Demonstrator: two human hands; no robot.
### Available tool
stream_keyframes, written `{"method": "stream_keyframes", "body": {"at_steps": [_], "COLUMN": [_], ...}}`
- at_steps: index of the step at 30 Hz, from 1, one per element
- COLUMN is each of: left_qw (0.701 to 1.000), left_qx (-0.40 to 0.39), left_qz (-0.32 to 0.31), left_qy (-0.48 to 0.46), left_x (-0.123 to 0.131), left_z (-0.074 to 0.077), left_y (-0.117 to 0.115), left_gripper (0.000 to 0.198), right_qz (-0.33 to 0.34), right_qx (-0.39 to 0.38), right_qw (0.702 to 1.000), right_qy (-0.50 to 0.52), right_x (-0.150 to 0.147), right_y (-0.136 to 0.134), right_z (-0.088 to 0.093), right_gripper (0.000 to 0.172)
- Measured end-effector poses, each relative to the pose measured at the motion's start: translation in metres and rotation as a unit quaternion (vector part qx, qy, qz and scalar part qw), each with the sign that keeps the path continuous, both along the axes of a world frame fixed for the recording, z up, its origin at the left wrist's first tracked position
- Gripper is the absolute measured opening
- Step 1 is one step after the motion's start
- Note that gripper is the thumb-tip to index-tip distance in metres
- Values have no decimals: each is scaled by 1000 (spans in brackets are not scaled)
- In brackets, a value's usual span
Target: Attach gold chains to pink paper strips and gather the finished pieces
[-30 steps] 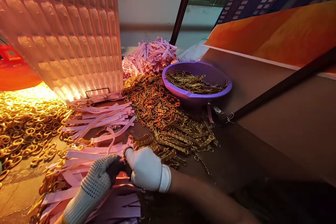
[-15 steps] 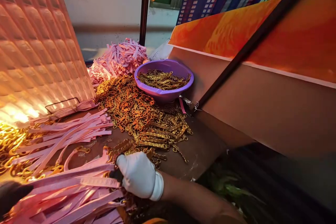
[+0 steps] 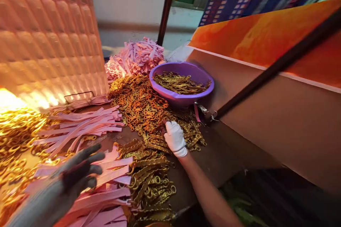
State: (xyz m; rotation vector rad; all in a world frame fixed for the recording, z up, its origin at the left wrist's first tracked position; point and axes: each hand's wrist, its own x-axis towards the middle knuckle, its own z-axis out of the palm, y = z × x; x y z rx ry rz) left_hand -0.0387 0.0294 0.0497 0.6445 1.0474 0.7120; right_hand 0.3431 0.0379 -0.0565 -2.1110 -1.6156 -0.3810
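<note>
My right hand [image 3: 174,137], in a white glove, is stretched forward onto the heap of gold chain pieces [image 3: 141,104], its fingers curled down into the chains; what they hold is hidden. My left hand [image 3: 77,173], in a grey dotted glove, hovers blurred over the near pile of pink strips [image 3: 106,188] with its fingers spread and nothing in them. A bunch of gold chains [image 3: 149,177] lies between the hands on the dark table.
A purple bowl [image 3: 183,97] holding chains stands behind the heap. More pink strips [image 3: 135,56] are piled at the back and others [image 3: 85,122] lie at the left. A padded panel [image 3: 50,35] stands on the left, a sloping board [image 3: 266,113] on the right. Gold rings [image 3: 16,131] glow at far left.
My right hand has left the near pink strips and reached forward onto the chain heap. My left hand has come back into view, open, over the strips. The camera has swung.
</note>
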Motion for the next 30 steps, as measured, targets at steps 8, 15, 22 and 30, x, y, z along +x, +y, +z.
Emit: {"method": "stream_keyframes", "body": {"at_steps": [8, 15, 22, 30], "left_qw": [993, 978, 975, 965], "left_qx": [40, 49, 107, 234], "left_qz": [90, 140, 118, 112], "left_qy": [-66, -144, -154, -47], "left_x": [39, 44, 39, 34], "left_z": [8, -4, -15, -21], "left_y": [-7, -10, -14, -15], "left_gripper": [74, 62, 60, 36], "right_qz": [113, 418, 444, 457], "right_qx": [120, 58, 32, 20], "right_qw": [985, 867, 878, 799], "right_qy": [48, 263, 177, 391], "right_x": [-11, -127, -183, -191], "right_y": [-4, -42, -48, -52], "right_z": [15, 75, 80, 89], "right_gripper": [24, 48, 39, 42]}}
